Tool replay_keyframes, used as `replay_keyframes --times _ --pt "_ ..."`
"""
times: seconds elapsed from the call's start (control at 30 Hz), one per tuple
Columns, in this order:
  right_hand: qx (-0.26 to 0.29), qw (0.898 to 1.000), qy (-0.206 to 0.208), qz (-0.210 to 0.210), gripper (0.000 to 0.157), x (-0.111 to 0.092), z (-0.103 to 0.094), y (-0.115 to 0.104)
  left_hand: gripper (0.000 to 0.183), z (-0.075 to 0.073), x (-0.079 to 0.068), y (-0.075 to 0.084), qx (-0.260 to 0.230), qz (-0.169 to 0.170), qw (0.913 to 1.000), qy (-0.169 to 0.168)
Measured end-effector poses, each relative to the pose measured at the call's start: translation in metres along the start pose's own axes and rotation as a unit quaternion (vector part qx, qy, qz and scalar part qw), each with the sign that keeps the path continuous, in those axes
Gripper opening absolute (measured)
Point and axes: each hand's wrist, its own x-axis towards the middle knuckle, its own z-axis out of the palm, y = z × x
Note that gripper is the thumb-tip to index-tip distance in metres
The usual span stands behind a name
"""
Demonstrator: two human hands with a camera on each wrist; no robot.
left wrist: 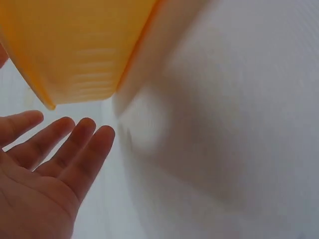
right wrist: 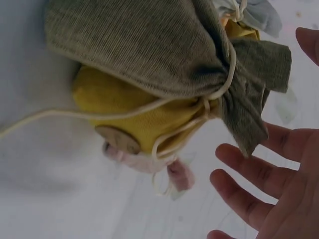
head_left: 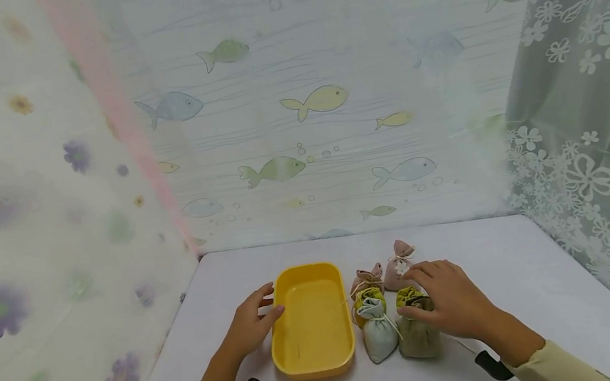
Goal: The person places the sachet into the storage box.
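Note:
A yellow plastic tray (head_left: pixel 312 329) stands on the white table with a bare inside. At its left side is my left hand (head_left: pixel 251 322), fingers spread and thumb by the rim; the left wrist view shows the fingertips (left wrist: pixel 102 137) apart from the tray wall. My right hand (head_left: pixel 453 298) hovers over an olive-green drawstring pouch (head_left: pixel 420 339), its fingers spread around the gathered neck. In the right wrist view that pouch's cloth top (right wrist: pixel 246 104) overlaps the fingers, which are not closed on it. Behind it sits a yellow pouch (right wrist: pixel 129 99) with a cream cord.
Left of the olive pouch stands a pale grey pouch (head_left: pixel 380 336), with another yellow pouch (head_left: pixel 369 313) and a pink pouch (head_left: pixel 367 279) behind it. A second pink pouch (head_left: pixel 396 270) is farther back. Fish-printed cloth (head_left: pixel 323 152) hangs behind the table (head_left: pixel 236 275).

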Motion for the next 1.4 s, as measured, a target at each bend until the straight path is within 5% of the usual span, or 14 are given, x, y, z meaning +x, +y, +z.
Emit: replay_keyframes --times 0.13,0.3,0.53,0.8,1.03,1.4 --pt "-0.001 1.0 0.001 -0.008 0.072 0.003 0.003 -0.008 0.062 0.003 0.003 -0.004 -0.059 -0.009 0.9982 0.005" --pt "0.002 1.0 -0.004 -0.012 0.067 0.006 0.009 -0.014 0.061 0.006 0.007 -0.009 -0.159 -0.053 0.9858 -0.014" --pt "0.03 0.999 -0.003 -0.016 0.063 0.01 0.015 -0.021 0.061 0.011 0.01 -0.011 -0.214 -0.084 0.9727 -0.025" --pt "0.049 0.998 0.044 -0.025 0.051 0.014 0.024 -0.032 0.064 0.008 0.009 -0.014 -0.245 -0.094 0.9639 -0.043" --pt "0.06 0.995 0.07 -0.023 0.05 0.018 0.03 -0.039 0.062 0.005 0.009 -0.013 -0.236 -0.076 0.9667 -0.061" --pt "0.065 0.996 0.064 0.015 0.058 0.022 0.039 -0.044 0.064 0.007 0.009 -0.021 -0.263 -0.077 0.9581 -0.083"
